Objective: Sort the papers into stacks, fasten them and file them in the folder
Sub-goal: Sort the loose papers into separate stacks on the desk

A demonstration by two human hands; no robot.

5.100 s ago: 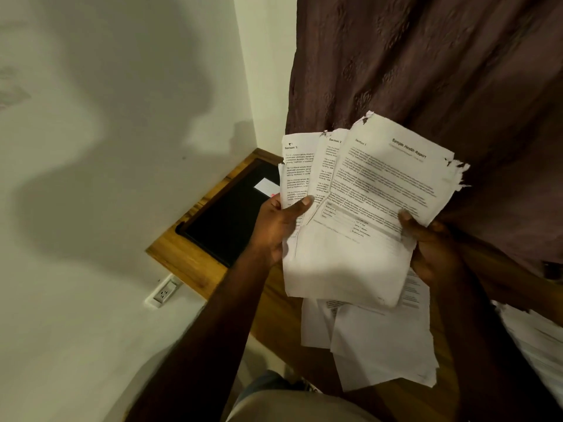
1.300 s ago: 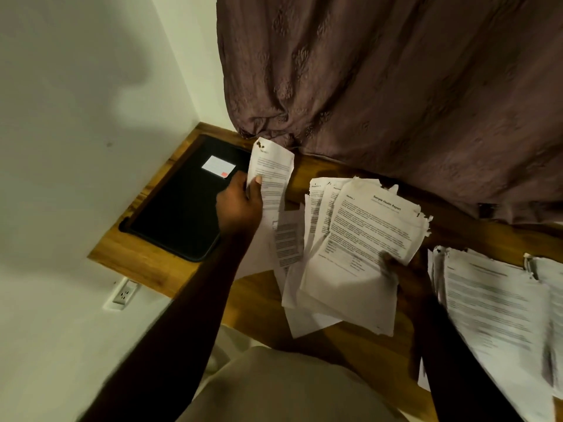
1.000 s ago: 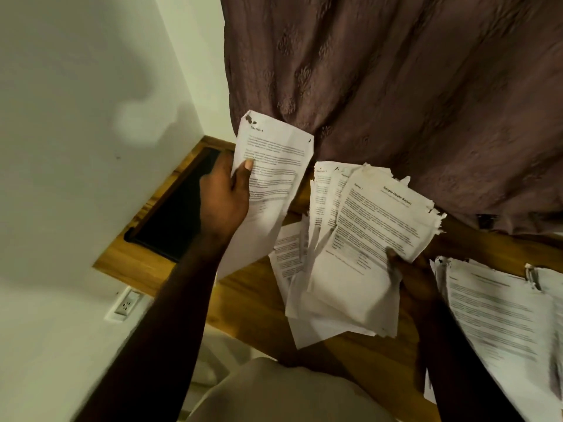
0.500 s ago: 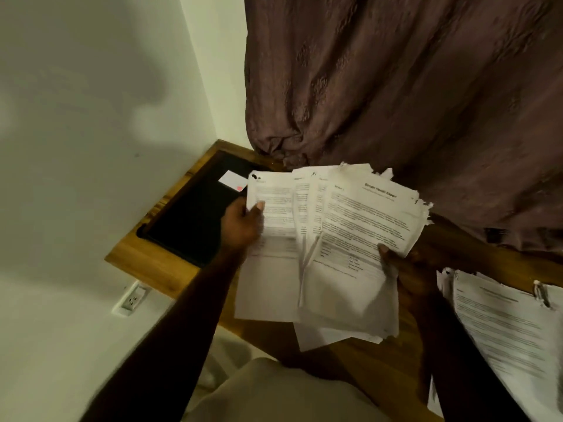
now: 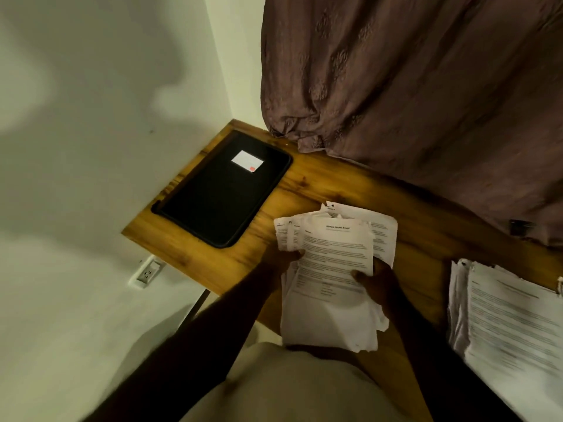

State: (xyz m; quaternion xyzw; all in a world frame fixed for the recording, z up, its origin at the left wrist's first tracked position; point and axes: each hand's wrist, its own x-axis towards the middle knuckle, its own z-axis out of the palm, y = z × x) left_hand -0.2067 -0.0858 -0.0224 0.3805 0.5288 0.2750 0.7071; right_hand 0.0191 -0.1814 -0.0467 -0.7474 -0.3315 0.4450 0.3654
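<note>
Wooden table (image 5: pixel 320 184) in a room corner, with a white wall (image 5: pixel 106 117) on one side and a brown curtain (image 5: pixel 411 86) behind. The black folder (image 5: pixel 219 196), bearing a white label (image 5: pixel 246 161), lies flat on the table. Just right of the folder, a fanned sheaf of papers (image 5: pixel 332 254) is gripped at its left edge by the left hand (image 5: pixel 278 258) and at its right edge by the right hand (image 5: pixel 379 283), thumbs on top. Farther right of the folder, a second stack (image 5: pixel 505 318) rests on the table. Below-left of the folder, a wall outlet (image 5: pixel 147 272).

Probably a home: curtain (image 5: pixel 426 102), wooden desk (image 5: pixel 335 181), wall socket (image 5: pixel 147 272).
</note>
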